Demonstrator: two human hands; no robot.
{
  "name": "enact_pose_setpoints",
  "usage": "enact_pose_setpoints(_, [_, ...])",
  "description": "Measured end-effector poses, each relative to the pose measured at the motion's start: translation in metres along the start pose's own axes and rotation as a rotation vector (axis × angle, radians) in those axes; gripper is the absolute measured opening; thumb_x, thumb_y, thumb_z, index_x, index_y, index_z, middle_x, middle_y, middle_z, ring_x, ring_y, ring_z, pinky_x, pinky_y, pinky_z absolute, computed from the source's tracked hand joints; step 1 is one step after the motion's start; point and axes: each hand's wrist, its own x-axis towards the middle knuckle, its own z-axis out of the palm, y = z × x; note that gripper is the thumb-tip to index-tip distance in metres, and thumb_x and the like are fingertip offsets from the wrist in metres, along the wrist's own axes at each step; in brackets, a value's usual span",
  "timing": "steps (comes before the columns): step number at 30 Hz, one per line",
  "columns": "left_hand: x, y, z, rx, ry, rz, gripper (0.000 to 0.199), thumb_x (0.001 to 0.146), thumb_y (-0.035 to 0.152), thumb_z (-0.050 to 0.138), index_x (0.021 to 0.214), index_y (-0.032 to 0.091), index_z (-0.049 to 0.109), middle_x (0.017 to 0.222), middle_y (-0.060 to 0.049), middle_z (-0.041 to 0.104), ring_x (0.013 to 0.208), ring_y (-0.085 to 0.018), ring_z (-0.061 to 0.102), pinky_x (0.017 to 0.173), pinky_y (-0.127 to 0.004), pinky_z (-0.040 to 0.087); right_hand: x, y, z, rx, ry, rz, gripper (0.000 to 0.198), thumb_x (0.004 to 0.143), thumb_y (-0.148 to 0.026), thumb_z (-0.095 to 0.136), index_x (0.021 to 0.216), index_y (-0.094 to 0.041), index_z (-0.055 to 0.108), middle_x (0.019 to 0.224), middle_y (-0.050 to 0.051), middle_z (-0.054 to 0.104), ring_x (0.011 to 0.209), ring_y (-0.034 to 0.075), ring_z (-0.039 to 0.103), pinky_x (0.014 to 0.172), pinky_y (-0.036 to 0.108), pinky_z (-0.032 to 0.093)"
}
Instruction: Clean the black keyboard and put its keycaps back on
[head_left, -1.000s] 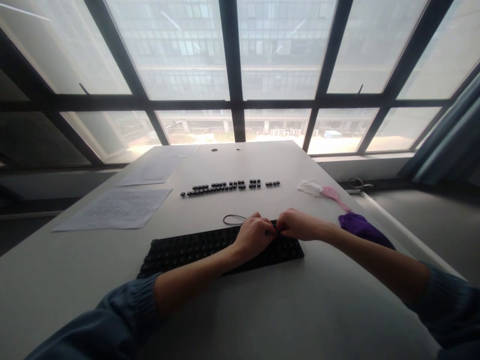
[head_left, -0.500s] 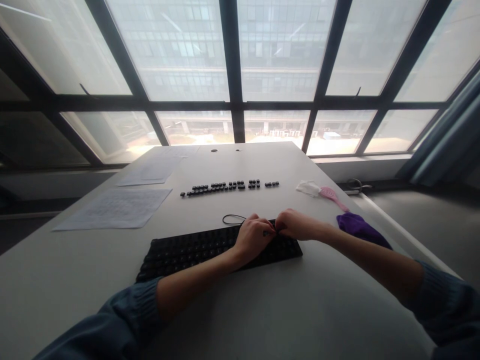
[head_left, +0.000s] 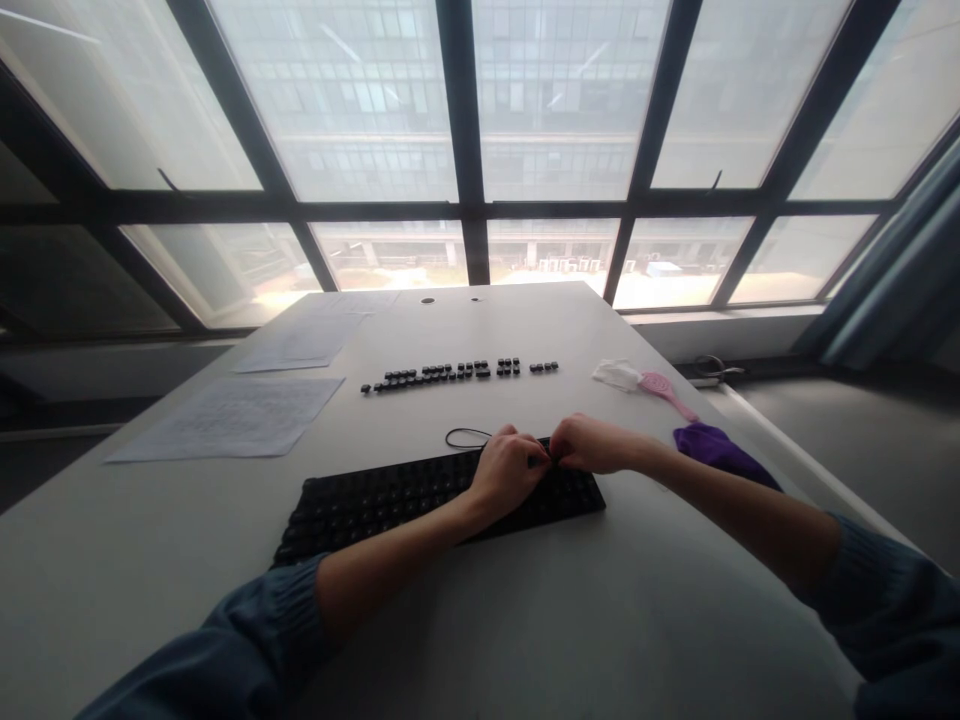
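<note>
A black keyboard [head_left: 390, 500] lies slightly slanted on the white table in front of me. Over its right part, my left hand [head_left: 511, 466] is closed, fingers bent down at the upper keys. My right hand [head_left: 585, 443] meets it at the keyboard's top right edge, thumb and fingers pinched together. Whatever sits between the fingertips is hidden or too small to name. Beyond the keyboard, several loose black keycaps [head_left: 482, 374] stand in rows. A thin black cable loop [head_left: 463, 438] shows just behind the keyboard.
Printed paper sheets [head_left: 232, 420] lie on the left of the table [head_left: 645, 620]. Toward the right edge are a crumpled white tissue [head_left: 616, 374], a pink brush [head_left: 660, 387] and a purple cloth [head_left: 716, 450]. Large windows rise behind the table.
My right hand has shifted very slightly upward at the keyboard's top right. My left hand and the loose keycaps look the same.
</note>
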Motion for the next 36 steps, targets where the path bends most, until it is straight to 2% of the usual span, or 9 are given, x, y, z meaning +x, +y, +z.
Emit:
enact_pose_setpoints(8, [-0.005, 0.009, -0.006, 0.165, -0.067, 0.171, 0.022, 0.094, 0.020, 0.059, 0.086, 0.025, 0.079, 0.093, -0.004, 0.075, 0.087, -0.021, 0.053, 0.081, -0.034, 0.042, 0.002, 0.006, 0.006, 0.013, 0.033, 0.019, 0.020, 0.069, -0.008, 0.060, 0.074, -0.015, 0.077, 0.063, 0.000, 0.069, 0.061, 0.012, 0.056, 0.057, 0.021, 0.037])
enact_pose_setpoints(11, [-0.010, 0.013, -0.011, 0.205, -0.096, 0.229, 0.026, 0.097, 0.020, 0.053, 0.086, 0.023, 0.077, 0.095, -0.005, 0.072, 0.088, -0.021, 0.052, 0.081, -0.034, 0.041, 0.006, 0.006, 0.007, 0.030, 0.035, 0.079, 0.017, 0.068, -0.007, 0.063, 0.073, -0.014, 0.077, 0.062, 0.000, 0.068, 0.061, 0.012, 0.056, 0.054, 0.020, 0.036])
enact_pose_setpoints(15, [-0.012, 0.016, -0.012, 0.238, -0.113, 0.234, 0.025, 0.096, 0.020, 0.053, 0.087, 0.020, 0.076, 0.097, -0.007, 0.069, 0.092, -0.022, 0.053, 0.082, -0.035, 0.041, 0.013, 0.001, 0.007, 0.006, -0.017, 0.157, 0.014, 0.065, -0.006, 0.066, 0.071, -0.013, 0.077, 0.058, 0.000, 0.066, 0.058, 0.012, 0.054, 0.052, 0.021, 0.035])
enact_pose_setpoints(20, [-0.008, 0.015, -0.009, 0.225, -0.100, 0.220, 0.025, 0.094, 0.020, 0.054, 0.082, 0.020, 0.075, 0.093, -0.006, 0.071, 0.089, -0.022, 0.054, 0.082, -0.035, 0.042, 0.010, 0.007, 0.004, 0.073, -0.019, 0.099, 0.015, 0.067, -0.007, 0.067, 0.074, -0.014, 0.078, 0.062, 0.000, 0.069, 0.062, 0.013, 0.058, 0.057, 0.021, 0.040])
enact_pose_setpoints(22, [-0.005, 0.013, -0.009, 0.199, -0.081, 0.209, 0.026, 0.094, 0.020, 0.054, 0.080, 0.020, 0.075, 0.089, -0.006, 0.072, 0.086, -0.021, 0.054, 0.081, -0.035, 0.043, 0.003, 0.014, 0.002, 0.128, 0.057, 0.088, 0.014, 0.068, -0.012, 0.071, 0.080, -0.015, 0.079, 0.069, 0.000, 0.072, 0.065, 0.014, 0.061, 0.060, 0.022, 0.043])
enact_pose_setpoints(25, [-0.003, 0.012, -0.008, 0.139, -0.036, 0.183, 0.028, 0.097, 0.023, 0.052, 0.080, 0.019, 0.074, 0.086, -0.006, 0.072, 0.085, -0.020, 0.055, 0.082, -0.034, 0.044, -0.008, 0.025, 0.002, 0.238, 0.260, 0.102, 0.010, 0.072, -0.020, 0.074, 0.081, -0.016, 0.078, 0.075, 0.002, 0.074, 0.069, 0.016, 0.064, 0.065, 0.025, 0.048])
enact_pose_setpoints(28, [-0.004, 0.011, -0.008, 0.095, -0.016, 0.186, 0.026, 0.097, 0.025, 0.053, 0.086, 0.019, 0.075, 0.089, -0.005, 0.073, 0.086, -0.020, 0.056, 0.083, -0.033, 0.044, -0.016, 0.029, 0.014, 0.360, 0.414, 0.115, 0.007, 0.076, -0.022, 0.073, 0.078, -0.016, 0.076, 0.077, 0.004, 0.074, 0.073, 0.018, 0.066, 0.070, 0.027, 0.051])
enact_pose_setpoints(31, [-0.006, 0.012, -0.009, 0.092, -0.036, 0.223, 0.023, 0.096, 0.025, 0.056, 0.086, 0.021, 0.076, 0.093, -0.005, 0.073, 0.087, -0.020, 0.056, 0.084, -0.034, 0.044, -0.021, 0.028, 0.035, 0.348, 0.500, 0.077, 0.002, 0.078, -0.020, 0.073, 0.077, -0.018, 0.074, 0.080, 0.004, 0.073, 0.076, 0.018, 0.066, 0.074, 0.029, 0.051])
enact_pose_setpoints(36, [-0.008, 0.011, -0.007, 0.083, -0.042, 0.226, 0.022, 0.095, 0.023, 0.057, 0.087, 0.022, 0.077, 0.096, -0.004, 0.074, 0.089, -0.021, 0.056, 0.086, -0.034, 0.044, -0.027, 0.030, 0.060, 0.303, 0.623, 0.015, 0.006, 0.081, -0.021, 0.074, 0.075, -0.021, 0.072, 0.087, 0.005, 0.073, 0.085, 0.021, 0.067, 0.084, 0.035, 0.051])
